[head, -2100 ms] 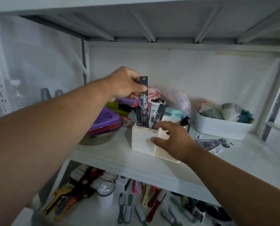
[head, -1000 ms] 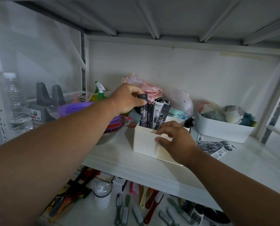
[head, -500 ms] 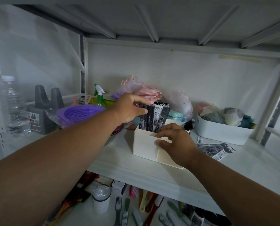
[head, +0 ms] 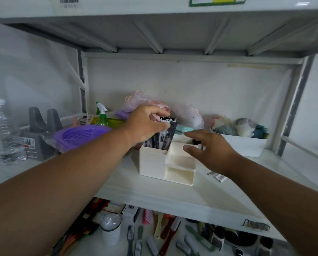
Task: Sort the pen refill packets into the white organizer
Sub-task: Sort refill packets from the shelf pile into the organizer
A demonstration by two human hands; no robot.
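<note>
Left hand (head: 145, 124) over the far-left compartment of the white organizer (head: 166, 163) — thumb and fingers curled onto the tops of the pen refill packets (head: 163, 134). Packets stand on end, long axis near upright, tops tilted slightly right, bottoms down in the compartment. Right hand (head: 208, 152) hovers just right of the organizer, fingers spread, holding nothing. More packets (head: 217, 176) lie flat on the shelf (head: 154, 196), partly under the right wrist.

Purple basket (head: 81, 134), spray bottle (head: 102, 115), toothbrushes (head: 139, 239)
</note>
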